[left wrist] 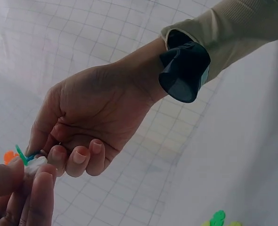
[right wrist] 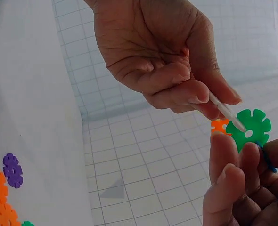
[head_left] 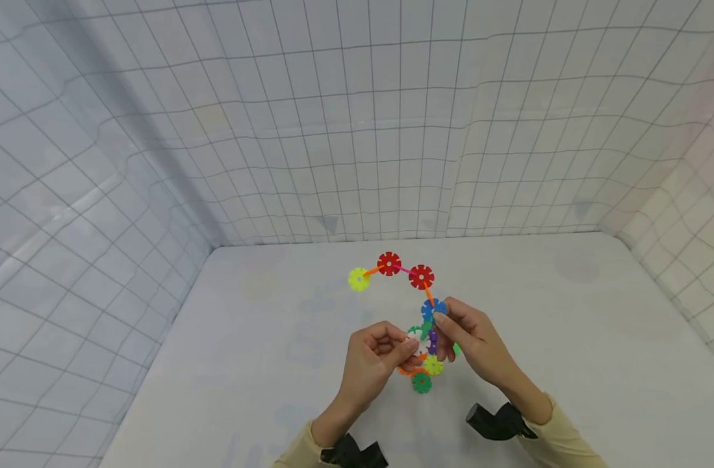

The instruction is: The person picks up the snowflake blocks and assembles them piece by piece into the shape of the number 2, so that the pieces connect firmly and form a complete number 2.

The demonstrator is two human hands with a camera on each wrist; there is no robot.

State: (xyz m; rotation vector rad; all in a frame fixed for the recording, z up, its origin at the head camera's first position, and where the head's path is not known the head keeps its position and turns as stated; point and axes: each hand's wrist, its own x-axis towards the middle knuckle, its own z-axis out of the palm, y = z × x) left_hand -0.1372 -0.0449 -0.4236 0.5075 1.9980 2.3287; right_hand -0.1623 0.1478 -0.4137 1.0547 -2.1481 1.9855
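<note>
My left hand (head_left: 371, 364) pinches a white notched disc (right wrist: 227, 114) between thumb and fingers. Opposite it, my right hand (head_left: 476, 341) holds a blue notched disc (head_left: 431, 308) with a green disc (right wrist: 254, 127) attached. In the right wrist view the white disc's edge lies against the green one; whether it sits in a slot I cannot tell. From the blue disc a chain runs up and left: an orange disc edge-on, a red disc (head_left: 421, 277), a pink disc edge-on, another red disc (head_left: 388, 264), an orange disc edge-on and a yellow disc (head_left: 359, 279).
Below my hands loose discs lie on the white table (head_left: 263, 364), among them a yellow one (head_left: 433, 365), a green one (head_left: 421, 382), purple (right wrist: 12, 170) and orange (right wrist: 7, 215) ones. My hands partly cover them. Grid-patterned white sheets (head_left: 362, 130) enclose the back and sides.
</note>
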